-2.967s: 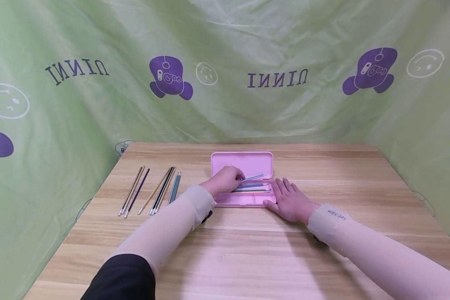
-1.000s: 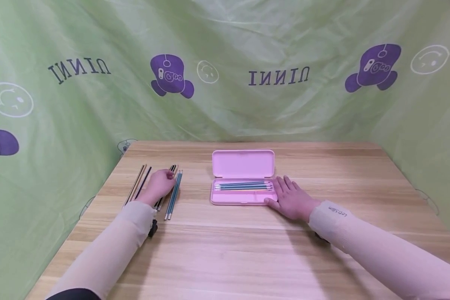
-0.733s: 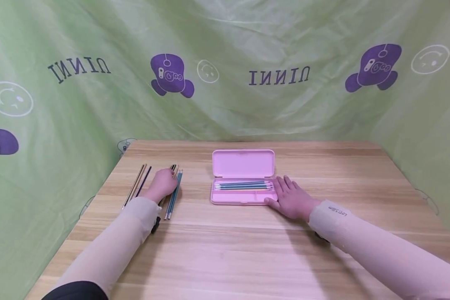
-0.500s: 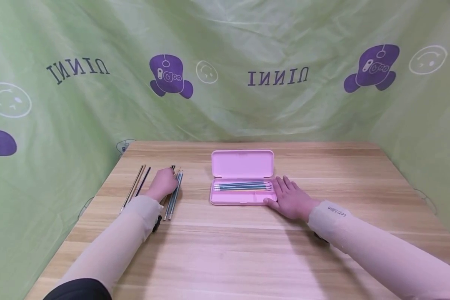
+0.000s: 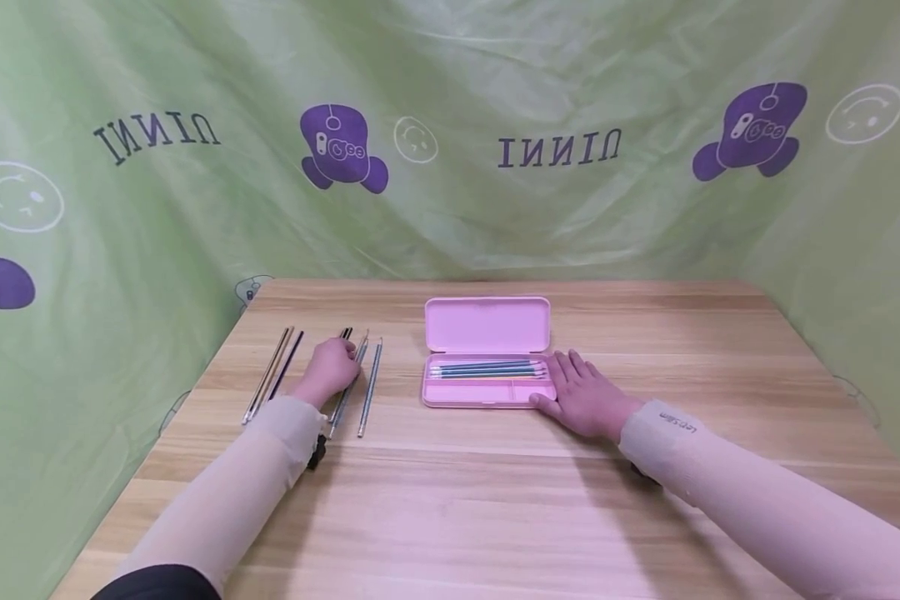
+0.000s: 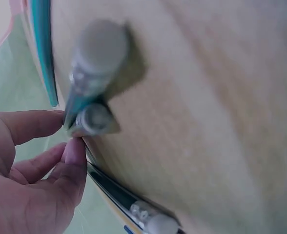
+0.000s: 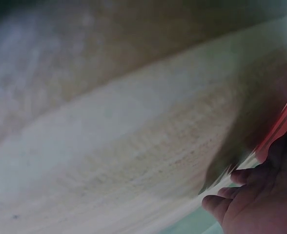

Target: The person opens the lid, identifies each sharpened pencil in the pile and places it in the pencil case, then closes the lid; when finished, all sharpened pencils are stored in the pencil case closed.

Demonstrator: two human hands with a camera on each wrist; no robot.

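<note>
In the left wrist view, my left hand (image 6: 36, 170) pinches a teal pencil (image 6: 80, 105) between thumb and finger, its eraser end raised toward the camera. A second eraser-tipped pencil (image 6: 94, 119) lies close against it; whether it is also held I cannot tell. From the head, that left hand (image 5: 332, 367) is over the middle group of pencils. One teal pencil (image 5: 371, 387) lies apart, just right of it. Straight-fingered, my right hand (image 5: 587, 396) rests against the right end of the pink pencil case (image 5: 465, 392), whose lid is raised. Several pencils (image 5: 487, 369) lie in its long rear compartment.
To the left of my left hand lie light wooden pencils (image 5: 268, 375) and a dark purple pencil (image 5: 286, 365). Black pencils (image 5: 345, 332) show partly beyond the hand. The wooden table (image 5: 450, 492) reaches back to a green printed curtain (image 5: 457, 217).
My left hand has gone from the case to the loose pencils. Over the last half second, one teal pencil has shifted right, away from the other. My right hand keeps its place.
</note>
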